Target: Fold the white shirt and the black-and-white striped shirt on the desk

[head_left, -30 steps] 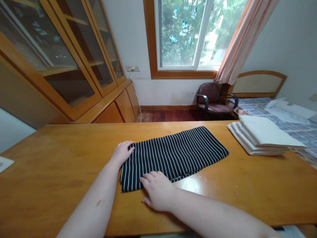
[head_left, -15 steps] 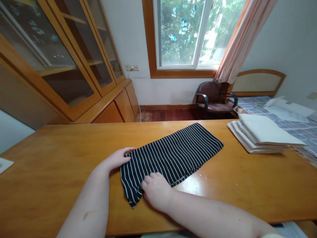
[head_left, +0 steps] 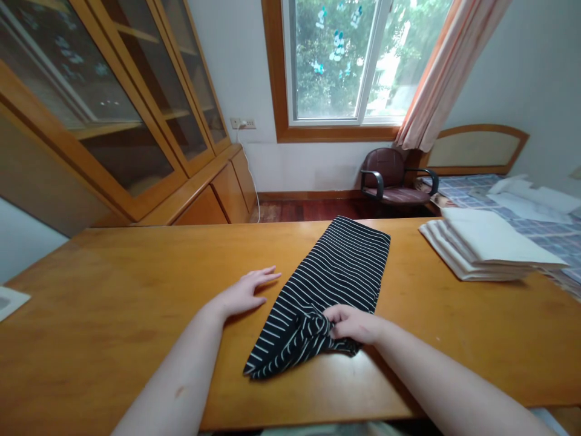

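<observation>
A black cloth with white stripes point(head_left: 338, 263), a folded garment whose exact kind I cannot make out, lies slantwise on the wooden table point(head_left: 136, 290). Its near part is bunched up and folded over. My right hand point(head_left: 351, 323) pinches this bunched part near the cloth's right edge. To the left of the cloth, my left hand point(head_left: 247, 293) hovers over or rests on the tabletop, fingers apart and holding nothing. A small gap separates its fingertips from the cloth's left edge.
A stack of folded white sheets point(head_left: 485, 245) sits at the table's right end. Beyond the far edge stand a maroon armchair point(head_left: 385, 172) and a bed point(head_left: 476, 148). A glass-door cabinet point(head_left: 181, 175) rises at the left. A white item point(head_left: 13, 301) lies at the left edge.
My left hand has let go of the cloth's left end. My right hand has moved right, pulling up and bunching the near part. The cloth has turned, its far end now more upright in view.
</observation>
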Action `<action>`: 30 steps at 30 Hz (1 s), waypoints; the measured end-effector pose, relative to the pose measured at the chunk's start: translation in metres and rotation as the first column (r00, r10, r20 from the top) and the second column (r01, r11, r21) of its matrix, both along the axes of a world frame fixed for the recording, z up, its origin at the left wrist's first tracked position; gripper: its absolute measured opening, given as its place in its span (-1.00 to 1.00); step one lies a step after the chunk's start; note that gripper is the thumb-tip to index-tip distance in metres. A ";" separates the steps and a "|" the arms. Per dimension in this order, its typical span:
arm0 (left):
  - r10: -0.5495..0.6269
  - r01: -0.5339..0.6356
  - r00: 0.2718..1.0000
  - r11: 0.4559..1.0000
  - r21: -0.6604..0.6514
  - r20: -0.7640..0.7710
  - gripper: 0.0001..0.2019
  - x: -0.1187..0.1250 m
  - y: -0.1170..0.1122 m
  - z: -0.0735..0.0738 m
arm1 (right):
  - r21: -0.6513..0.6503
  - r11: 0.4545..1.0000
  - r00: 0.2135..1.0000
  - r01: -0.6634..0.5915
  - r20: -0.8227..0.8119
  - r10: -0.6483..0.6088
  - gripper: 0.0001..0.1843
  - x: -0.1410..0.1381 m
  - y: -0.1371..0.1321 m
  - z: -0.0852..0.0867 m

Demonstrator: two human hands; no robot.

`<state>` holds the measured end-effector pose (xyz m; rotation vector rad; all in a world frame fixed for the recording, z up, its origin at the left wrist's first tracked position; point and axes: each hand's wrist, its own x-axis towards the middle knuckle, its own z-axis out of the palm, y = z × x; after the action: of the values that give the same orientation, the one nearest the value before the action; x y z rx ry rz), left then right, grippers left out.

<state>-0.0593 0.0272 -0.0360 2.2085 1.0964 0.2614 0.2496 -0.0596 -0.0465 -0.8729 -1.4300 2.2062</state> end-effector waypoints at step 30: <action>0.379 -0.362 0.924 0.908 -0.209 0.047 -0.73 0.125 -0.007 -0.009 | 0.605 0.670 0.585 0.431 0.377 -0.718 -0.65 0.072 0.039 0.020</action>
<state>0.0658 0.0200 -0.0450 1.7868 1.4266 0.3904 0.3213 -0.0210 -0.0263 -1.6571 -1.4896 1.0383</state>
